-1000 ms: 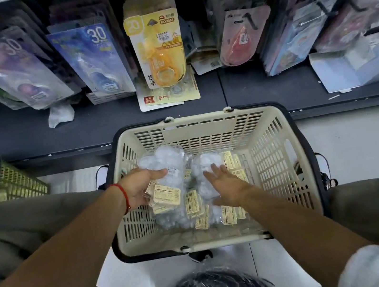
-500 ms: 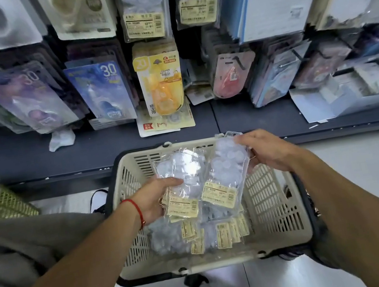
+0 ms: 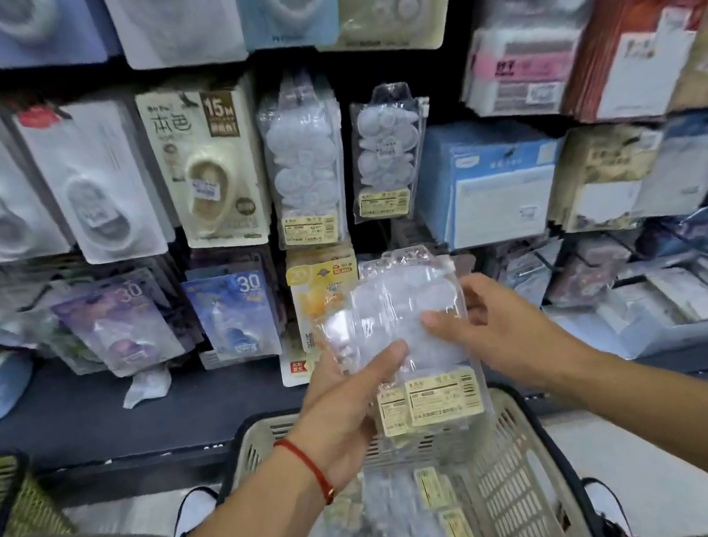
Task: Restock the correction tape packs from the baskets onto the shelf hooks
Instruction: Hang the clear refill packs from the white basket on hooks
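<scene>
Both hands (image 3: 415, 366) grip clear packs (image 3: 409, 329) above a beige basket (image 3: 509, 476), facing crowded shelf hooks (image 3: 305, 159).

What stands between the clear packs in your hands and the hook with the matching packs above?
Nothing visible. Both the left hand and right hand hold the clear packs in open air, just below the matching hung packs. The hook itself is hidden behind those packs.

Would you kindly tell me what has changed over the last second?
Both hands lifted clear packs out of the cream basket toward the shelf; the left hand and right hand now grip them together. More packs stay in the basket, and the hung packs are unchanged.
</scene>
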### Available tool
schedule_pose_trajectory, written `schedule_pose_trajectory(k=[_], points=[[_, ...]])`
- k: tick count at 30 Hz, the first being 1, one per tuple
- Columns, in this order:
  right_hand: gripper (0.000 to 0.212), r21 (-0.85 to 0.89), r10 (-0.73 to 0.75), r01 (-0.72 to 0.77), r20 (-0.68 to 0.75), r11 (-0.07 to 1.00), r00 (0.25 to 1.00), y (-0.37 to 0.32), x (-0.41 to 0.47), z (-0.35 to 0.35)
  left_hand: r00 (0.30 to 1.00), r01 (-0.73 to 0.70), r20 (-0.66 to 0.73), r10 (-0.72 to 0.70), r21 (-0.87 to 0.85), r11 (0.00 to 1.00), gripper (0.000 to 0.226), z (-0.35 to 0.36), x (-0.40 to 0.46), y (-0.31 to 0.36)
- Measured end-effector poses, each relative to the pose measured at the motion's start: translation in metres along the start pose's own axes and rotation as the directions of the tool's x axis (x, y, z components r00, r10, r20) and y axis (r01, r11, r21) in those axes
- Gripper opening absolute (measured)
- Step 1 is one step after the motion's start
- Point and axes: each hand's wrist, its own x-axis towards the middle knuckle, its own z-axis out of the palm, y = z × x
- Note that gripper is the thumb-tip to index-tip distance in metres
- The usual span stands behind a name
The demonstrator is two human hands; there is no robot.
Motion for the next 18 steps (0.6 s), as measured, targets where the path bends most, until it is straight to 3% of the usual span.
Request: schedule_pose_trajectory(k=[3, 6, 8, 10, 13, 16, 18], points=[[0.032, 0.204, -0.086, 0.094, -0.051, 0.974, 0.995, -0.013, 0.002, -0.005, 0.995, -0.101, 0.021, 0.099, 0.153, 0.983, 0.066, 0.02, 0.007, 0.035], [0.043, 0.341, -0.128, 0.15, -0.087, 0.928, 0.988, -0.033, 0.01, -0.014, 0.987, -0.163, 0.052, 0.155, 0.25, 0.954, 0.069, 0.026, 0.017, 0.068], [0.05, 0.388, -0.155, 0.173, -0.078, 0.905, 0.985, -0.046, 0.015, -0.019, 0.973, -0.203, 0.172, 0.157, 0.3, 0.932, 0.067, 0.023, 0.022, 0.089], [0.047, 0.389, -0.182, 0.21, -0.108, 0.897, 0.977, -0.056, 0.02, -0.02, 0.963, -0.229, 0.219, 0.159, 0.347, 0.91, 0.066, 0.018, 0.027, 0.105], [0.027, 0.277, -0.247, 0.315, -0.255, 0.908, 0.935, -0.069, 0.032, -0.024, 0.951, -0.303, 0.091, 0.296, 0.476, 0.825, 0.077, 0.009, 0.032, 0.121], [0.031, 0.218, -0.28, 0.346, -0.282, 0.913, 0.918, -0.084, 0.046, -0.028, 0.895, -0.361, 0.015, 0.445, 0.61, 0.706, 0.087, 0.002, 0.034, 0.135], [0.023, 0.209, -0.272, 0.333, -0.274, 0.92, 0.923, -0.094, 0.056, -0.028, 0.841, -0.428, 0.046, 0.538, 0.665, 0.612, 0.084, -0.002, 0.034, 0.144]])
